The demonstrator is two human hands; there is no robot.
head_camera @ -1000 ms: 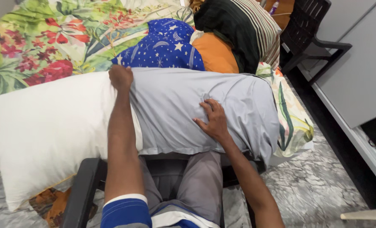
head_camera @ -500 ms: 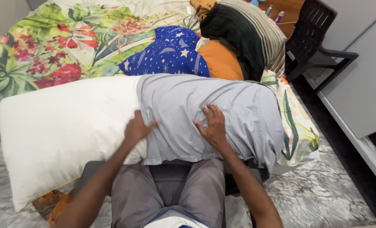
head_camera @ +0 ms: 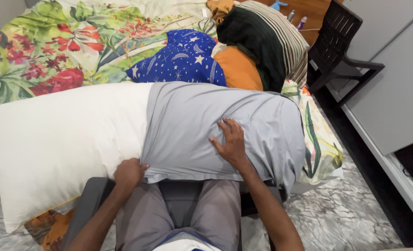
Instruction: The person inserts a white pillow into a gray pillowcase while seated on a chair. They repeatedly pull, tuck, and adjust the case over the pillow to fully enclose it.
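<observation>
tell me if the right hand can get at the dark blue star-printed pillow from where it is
Probably yes: the right hand lies flat on the grey pillowcase, and the dark blue star-printed pillow sits uncovered just beyond it, nothing between.

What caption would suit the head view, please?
Left hand grips the grey pillowcase edge; right hand presses it flat on the white pillow.

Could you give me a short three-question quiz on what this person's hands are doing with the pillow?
1. True or false: the grey pillowcase covers the whole white pillow.
2. Which hand grips the pillowcase's open edge? A) left hand B) right hand
3. What pattern is on the blue cushion behind?

Key: 1. False, only the right part is covered. 2. A; the right hand lies flat on top. 3. White stars and moons.
</observation>
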